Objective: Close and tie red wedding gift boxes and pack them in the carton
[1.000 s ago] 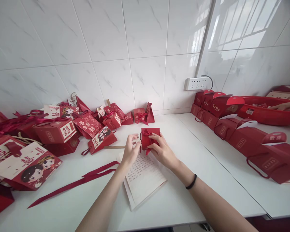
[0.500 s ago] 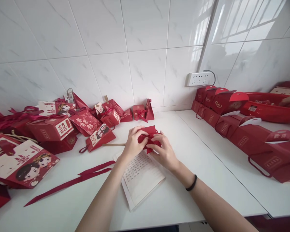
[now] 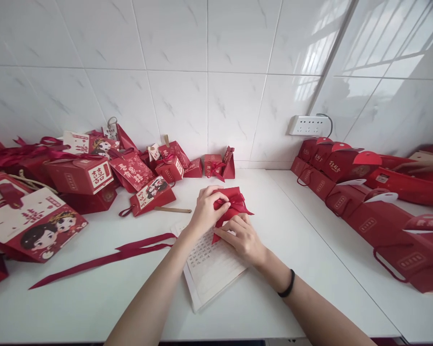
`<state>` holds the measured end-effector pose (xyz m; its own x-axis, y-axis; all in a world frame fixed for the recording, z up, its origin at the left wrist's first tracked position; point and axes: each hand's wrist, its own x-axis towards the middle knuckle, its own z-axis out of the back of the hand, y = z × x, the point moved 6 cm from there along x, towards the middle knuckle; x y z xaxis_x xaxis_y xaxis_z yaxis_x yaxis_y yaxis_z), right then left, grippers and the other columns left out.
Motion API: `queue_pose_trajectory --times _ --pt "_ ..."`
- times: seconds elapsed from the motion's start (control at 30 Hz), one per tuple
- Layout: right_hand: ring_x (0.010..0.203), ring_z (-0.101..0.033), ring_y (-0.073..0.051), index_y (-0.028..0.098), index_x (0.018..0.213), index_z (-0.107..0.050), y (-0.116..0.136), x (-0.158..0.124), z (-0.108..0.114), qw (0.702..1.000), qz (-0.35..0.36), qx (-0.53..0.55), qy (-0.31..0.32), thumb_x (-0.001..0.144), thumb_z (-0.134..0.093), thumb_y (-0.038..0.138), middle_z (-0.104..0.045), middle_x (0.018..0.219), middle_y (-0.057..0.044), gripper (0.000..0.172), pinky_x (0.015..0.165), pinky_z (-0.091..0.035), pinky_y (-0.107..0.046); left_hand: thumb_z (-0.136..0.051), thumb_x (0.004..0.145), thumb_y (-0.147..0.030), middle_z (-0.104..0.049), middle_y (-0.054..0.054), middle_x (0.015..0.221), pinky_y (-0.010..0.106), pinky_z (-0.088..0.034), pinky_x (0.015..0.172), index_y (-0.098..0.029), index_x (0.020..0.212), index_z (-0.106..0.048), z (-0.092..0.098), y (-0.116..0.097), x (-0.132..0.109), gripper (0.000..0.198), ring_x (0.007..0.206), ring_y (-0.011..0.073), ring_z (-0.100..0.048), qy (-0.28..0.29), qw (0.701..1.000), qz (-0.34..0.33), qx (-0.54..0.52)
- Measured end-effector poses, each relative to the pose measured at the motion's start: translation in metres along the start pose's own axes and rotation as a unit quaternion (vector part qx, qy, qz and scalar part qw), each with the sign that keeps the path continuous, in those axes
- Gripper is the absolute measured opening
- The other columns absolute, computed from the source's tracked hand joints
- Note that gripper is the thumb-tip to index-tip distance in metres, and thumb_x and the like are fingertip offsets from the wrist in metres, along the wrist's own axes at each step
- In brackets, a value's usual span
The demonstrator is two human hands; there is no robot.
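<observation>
A small red gift box (image 3: 233,191) with a red ribbon bow (image 3: 240,203) on it is between my hands, over an open notebook (image 3: 216,283) with handwriting. My left hand (image 3: 210,211) is closed at the box's left side, thumb and fingers pinched on the bow. Lower down, my right hand (image 3: 243,239) is closed in a pinch on a tail of the ribbon (image 3: 217,236), pulled towards me. The fingers hide part of the box's front. A loose dark red ribbon (image 3: 101,259) lies to the left of my left forearm.
Finished-looking red boxes with bows (image 3: 81,175) are piled at the left. Smaller boxes (image 3: 213,166) stand along the wall. Red handled boxes (image 3: 368,216) line the right, beside a red basin (image 3: 397,185) where another person's hand (image 3: 424,165) shows. A thin tan strip (image 3: 173,210) lies behind the notebook.
My right hand has moved down towards me, from the bow to the ribbon tail. The bow now shows more openly on the box. The camera view has tilted slightly.
</observation>
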<state>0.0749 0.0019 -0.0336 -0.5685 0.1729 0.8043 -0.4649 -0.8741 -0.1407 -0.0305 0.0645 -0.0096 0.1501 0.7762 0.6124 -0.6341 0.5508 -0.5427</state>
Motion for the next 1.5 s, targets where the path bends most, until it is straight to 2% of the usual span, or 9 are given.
queue_pose_trajectory --times 0.17,0.27,0.33,0.47,0.63,0.93,1.17,1.33,1.5 --pt "0.063 -0.049 -0.016 0.02 0.097 -0.062 -0.003 0.006 0.012 0.995 -0.02 0.1 -0.002 0.089 -0.048 0.019 -0.057 0.069 -0.002 0.016 0.059 -0.038 -0.032 -0.061 0.08 -0.019 -0.056 0.003 0.113 0.041 -0.039 0.1 -0.022 0.079 -0.064 0.001 0.006 0.001 0.005 0.113 0.0238 -0.047 -0.012 1.0 0.01 -0.011" --pt "0.069 -0.052 -0.02 0.02 0.091 -0.059 -0.032 0.002 0.023 0.978 -0.148 0.138 -0.053 0.089 -0.044 0.031 -0.059 0.075 -0.005 0.019 0.064 -0.043 -0.036 -0.061 0.08 -0.02 -0.056 0.003 0.111 0.043 -0.039 0.1 -0.022 0.079 -0.064 0.002 0.01 0.002 0.004 0.113 0.0247 -0.047 -0.012 1.0 0.021 -0.017" --pt "0.072 -0.054 -0.021 0.02 0.085 -0.058 -0.062 -0.009 0.024 0.941 -0.307 0.13 -0.062 0.089 -0.042 0.04 -0.06 0.079 -0.007 0.025 0.064 -0.043 -0.036 -0.061 0.08 -0.02 -0.056 0.003 0.111 0.044 -0.039 0.1 -0.022 0.078 -0.064 0.001 0.01 0.002 0.004 0.114 0.025 -0.047 -0.009 0.999 0.022 -0.022" --pt "0.058 -0.051 -0.018 0.022 0.065 -0.05 -0.093 -0.032 0.001 0.83 -0.5 0.232 0.088 0.081 -0.047 0.064 -0.057 0.063 -0.002 0.045 0.055 -0.04 -0.03 -0.062 0.08 -0.02 -0.055 0.004 0.111 0.046 -0.038 0.1 -0.022 0.078 -0.063 -0.001 0.008 0.001 0.004 0.115 0.0255 -0.045 0.002 1.0 0.017 -0.02" --pt "0.054 -0.052 -0.015 0.021 0.061 -0.044 -0.093 -0.037 -0.006 0.755 -0.527 0.37 0.123 0.07 -0.061 0.067 -0.056 0.056 0.001 0.049 0.056 -0.041 -0.029 -0.064 0.079 -0.019 -0.056 0.004 0.109 0.043 -0.04 0.098 -0.02 0.075 -0.06 -0.004 0.005 0.001 0.006 0.113 0.0244 -0.046 0.006 1.0 -0.003 -0.021" --pt "0.065 -0.063 -0.017 0.021 0.06 -0.039 -0.095 -0.04 -0.007 0.693 -0.512 0.493 0.121 0.066 -0.071 0.059 -0.055 0.059 0.004 0.05 0.072 -0.049 -0.035 -0.062 0.08 -0.021 -0.056 0.004 0.107 0.042 -0.041 0.096 -0.02 0.074 -0.058 -0.007 0.002 0.003 0.008 0.109 0.024 -0.047 -0.001 1.0 -0.007 0.003" --pt "0.071 -0.061 -0.02 0.019 0.056 -0.042 -0.095 -0.039 -0.002 0.725 -0.489 0.454 0.17 0.064 -0.07 0.059 -0.056 0.061 -0.001 0.049 0.066 -0.047 -0.032 -0.063 0.079 -0.018 -0.058 0.004 0.102 0.041 -0.041 0.095 -0.019 0.075 -0.057 -0.003 0.005 0.002 0.008 0.108 0.0239 -0.049 -0.023 1.0 -0.01 0.003" --pt "0.06 -0.045 -0.014 0.02 0.061 -0.043 -0.105 -0.032 0.014 0.794 -0.515 0.321 0.047 0.076 -0.054 0.061 -0.046 0.06 0.003 0.045 0.058 -0.037 -0.028 -0.066 0.077 -0.019 -0.058 0.004 0.105 0.041 -0.042 0.093 -0.02 0.078 -0.055 -0.007 -0.002 -0.001 0.012 0.108 0.0237 -0.05 -0.013 0.999 -0.041 0.005" --pt "0.057 -0.043 -0.013 0.021 0.065 -0.044 -0.09 -0.023 0.002 0.806 -0.504 0.309 0.006 0.077 -0.052 0.06 -0.047 0.062 0.003 0.041 0.054 -0.035 -0.026 -0.066 0.078 -0.023 -0.058 0.006 0.108 0.039 -0.044 0.093 -0.021 0.093 -0.052 -0.004 -0.003 -0.005 0.02 0.107 0.0222 -0.051 -0.013 0.998 -0.059 -0.026"
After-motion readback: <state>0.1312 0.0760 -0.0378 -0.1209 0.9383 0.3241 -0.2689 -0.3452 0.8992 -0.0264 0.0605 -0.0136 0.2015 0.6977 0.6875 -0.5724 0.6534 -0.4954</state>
